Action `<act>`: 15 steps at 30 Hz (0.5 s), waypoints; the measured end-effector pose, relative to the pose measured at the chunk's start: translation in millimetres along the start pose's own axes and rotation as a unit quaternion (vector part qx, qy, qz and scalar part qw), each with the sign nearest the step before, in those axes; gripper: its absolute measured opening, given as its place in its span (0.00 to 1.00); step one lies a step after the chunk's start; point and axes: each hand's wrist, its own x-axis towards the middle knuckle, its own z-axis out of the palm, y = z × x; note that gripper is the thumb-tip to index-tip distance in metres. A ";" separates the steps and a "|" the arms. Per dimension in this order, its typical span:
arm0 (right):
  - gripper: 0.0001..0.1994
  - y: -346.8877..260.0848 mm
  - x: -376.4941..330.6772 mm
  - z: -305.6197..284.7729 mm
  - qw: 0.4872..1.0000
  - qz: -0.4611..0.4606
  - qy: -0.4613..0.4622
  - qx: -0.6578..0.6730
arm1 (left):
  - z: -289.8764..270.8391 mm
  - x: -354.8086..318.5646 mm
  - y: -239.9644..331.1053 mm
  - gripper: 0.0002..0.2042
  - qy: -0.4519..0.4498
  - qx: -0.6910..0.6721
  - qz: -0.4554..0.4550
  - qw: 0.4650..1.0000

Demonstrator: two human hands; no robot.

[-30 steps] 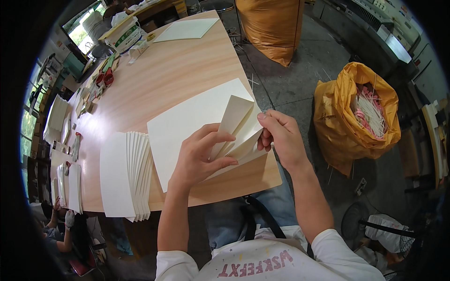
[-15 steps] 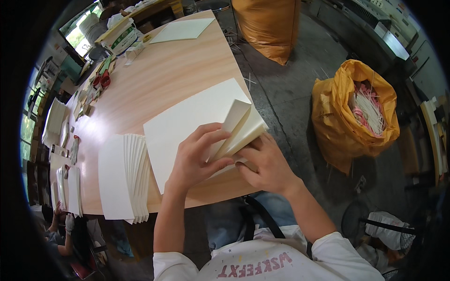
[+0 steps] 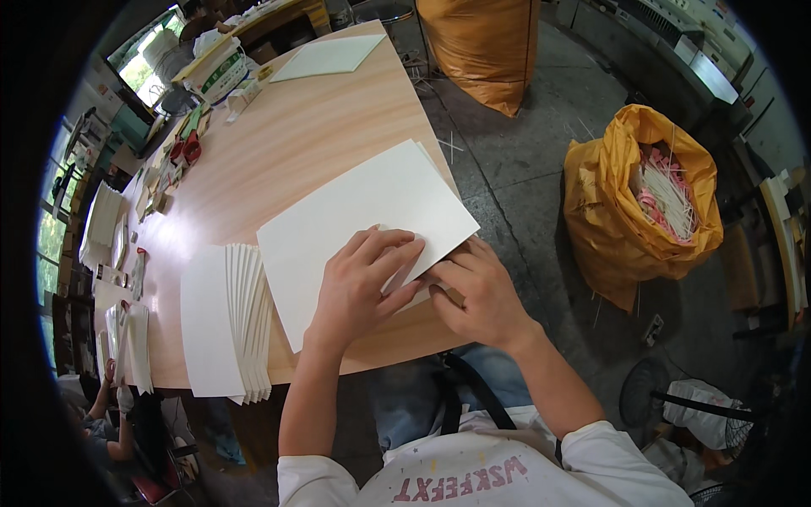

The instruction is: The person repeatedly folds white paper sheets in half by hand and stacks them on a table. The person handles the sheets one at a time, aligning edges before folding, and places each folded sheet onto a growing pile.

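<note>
A large white paper sheet (image 3: pixel 355 211) lies at an angle on the near right of the table, with another sheet's edge showing beneath it. My left hand (image 3: pixel 365 275) rests on its near side, fingers bent and thumb apart, pressing on the paper. Close beside it, my right hand (image 3: pixel 481 291) is at the sheet's near right edge, its fingers closed on that edge and its fingertips partly hidden under the paper. To the left of the sheet, a fanned stack of narrow white folded sheets (image 3: pixel 209 321) overhangs the table's near edge.
Along the wooden table's (image 3: pixel 253 152) left side lie red-handled scissors (image 3: pixel 191 148), tools and more paper stacks. Another white stack (image 3: pixel 329 57) sits at the far end. An orange sack of paper scraps (image 3: pixel 591 203) stands on the floor at right. A co-worker's gloved hand (image 3: pixel 125 399) shows lower left.
The raised, folded flap of paper between my hands has come down, and the sheet now lies nearly flat. My left fingers have moved from the flap onto the paper; my right hand stays by the edge.
</note>
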 end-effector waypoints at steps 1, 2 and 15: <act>0.06 1.4 -1.2 -0.9 1.000 0.010 0.015 0.015 | -0.2 -0.4 -0.2 0.23 -0.003 0.000 -0.003 1.000; 0.06 3.2 -2.8 -2.5 0.999 0.021 0.030 0.029 | -0.4 0.0 -0.2 0.24 -0.002 0.001 0.002 1.000; 0.19 -4.8 30.5 -20.0 0.989 0.134 0.029 -0.054 | 4.9 -3.9 0.1 0.27 0.031 -0.114 -0.051 0.992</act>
